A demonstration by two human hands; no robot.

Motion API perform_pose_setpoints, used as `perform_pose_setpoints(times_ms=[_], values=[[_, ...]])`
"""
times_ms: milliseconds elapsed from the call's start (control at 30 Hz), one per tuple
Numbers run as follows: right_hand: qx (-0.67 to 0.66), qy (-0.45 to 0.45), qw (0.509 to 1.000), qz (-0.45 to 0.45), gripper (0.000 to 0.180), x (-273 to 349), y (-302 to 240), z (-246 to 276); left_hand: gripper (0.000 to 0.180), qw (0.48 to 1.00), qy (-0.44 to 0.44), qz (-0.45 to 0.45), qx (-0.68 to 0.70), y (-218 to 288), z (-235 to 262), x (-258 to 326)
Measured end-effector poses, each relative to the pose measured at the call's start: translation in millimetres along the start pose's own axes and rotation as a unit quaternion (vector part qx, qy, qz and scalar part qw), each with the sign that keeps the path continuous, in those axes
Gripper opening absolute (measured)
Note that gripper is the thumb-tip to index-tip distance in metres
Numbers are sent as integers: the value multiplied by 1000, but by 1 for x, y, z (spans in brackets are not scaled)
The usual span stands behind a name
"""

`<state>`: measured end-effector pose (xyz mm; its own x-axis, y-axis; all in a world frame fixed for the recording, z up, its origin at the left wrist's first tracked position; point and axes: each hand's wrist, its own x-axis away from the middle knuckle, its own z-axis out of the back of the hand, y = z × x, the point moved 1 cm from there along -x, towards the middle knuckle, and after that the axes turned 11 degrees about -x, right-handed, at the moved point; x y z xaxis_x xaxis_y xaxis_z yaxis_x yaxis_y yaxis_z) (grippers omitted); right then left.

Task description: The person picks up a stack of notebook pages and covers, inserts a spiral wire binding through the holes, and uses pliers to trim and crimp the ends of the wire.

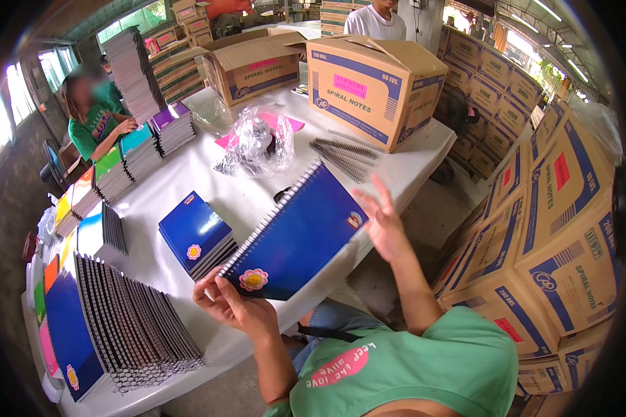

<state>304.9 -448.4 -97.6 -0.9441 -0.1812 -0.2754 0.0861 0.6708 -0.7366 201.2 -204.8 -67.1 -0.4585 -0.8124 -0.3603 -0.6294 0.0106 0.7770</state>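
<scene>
A blue spiral notebook (302,236) is tilted in front of me above the near side of the table. My left hand (242,307) grips its lower left corner, close to the wire binding and a pink flower sticker (253,280). At the notebook's right edge is my right hand (384,226), slightly blurred, fingers spread and apart; a small white and orange sticker (355,220) lies beside it on the cover. Left of the notebook, a short pile of blue notebooks (197,229) carries a similar flower sticker.
Many spiral notebooks (132,320) are packed at the table's near left. Crumpled clear plastic (257,142) and loose black spiral wires (344,154) lie farther back. An open carton (372,87) stands behind; stacked cartons (567,215) line the right. A person (94,125) works across the table.
</scene>
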Motion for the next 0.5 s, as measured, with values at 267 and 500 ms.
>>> perform_pose_setpoints(times_ms=[267,500], values=[[-49,-44,996,-67,34,15,26,-7,15,994,24,104,-10,-10,7,15],[275,-157,945,-78,20,12,39,-8,29,977,-60,-158,-130,-15,34,-7]])
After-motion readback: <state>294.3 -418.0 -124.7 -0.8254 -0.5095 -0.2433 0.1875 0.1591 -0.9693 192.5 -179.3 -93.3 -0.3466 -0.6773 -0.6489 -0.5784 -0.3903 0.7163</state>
